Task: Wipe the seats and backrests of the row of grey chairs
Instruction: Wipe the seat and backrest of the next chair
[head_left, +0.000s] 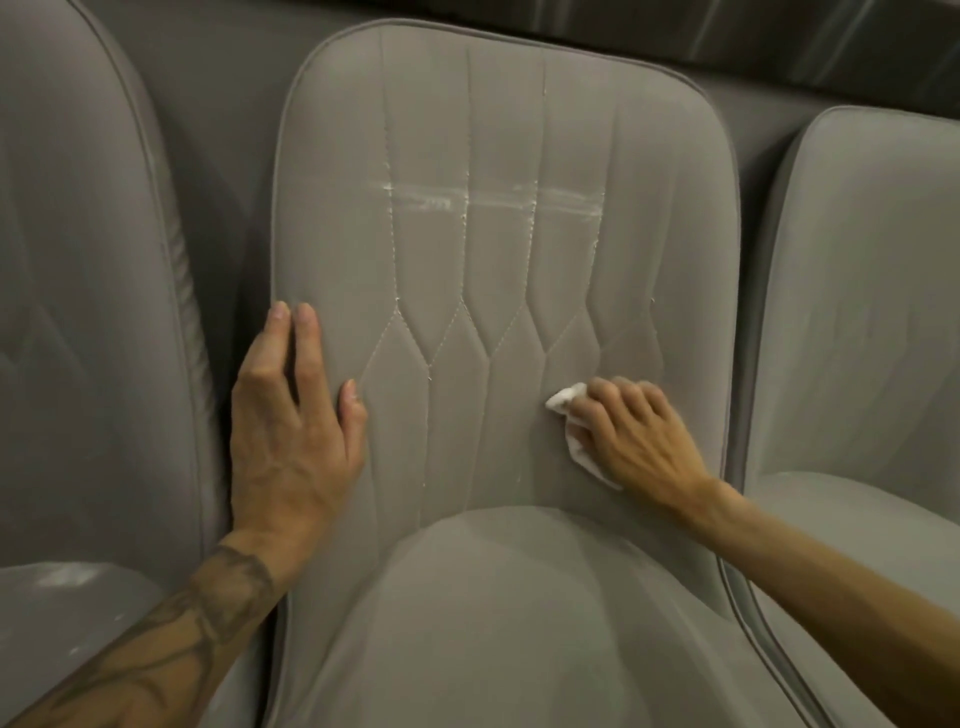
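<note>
Evidently steadied grey stitched fabric backrest with left hand, laid flat, fingers straight; gripped crumpled white cloth in right hand, pressed against backrest opposite left hand, below chalky white smear.

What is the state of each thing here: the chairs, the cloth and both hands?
Middle backrest: white streak across it, not wiped off.
Cloth: crumpled, pressed on the lower right of that backrest.
Right hand: grips the cloth.
Left hand: flat, fingers straight, resting on the backrest's left edge.
Left chair seat: white marks on it.
</note>
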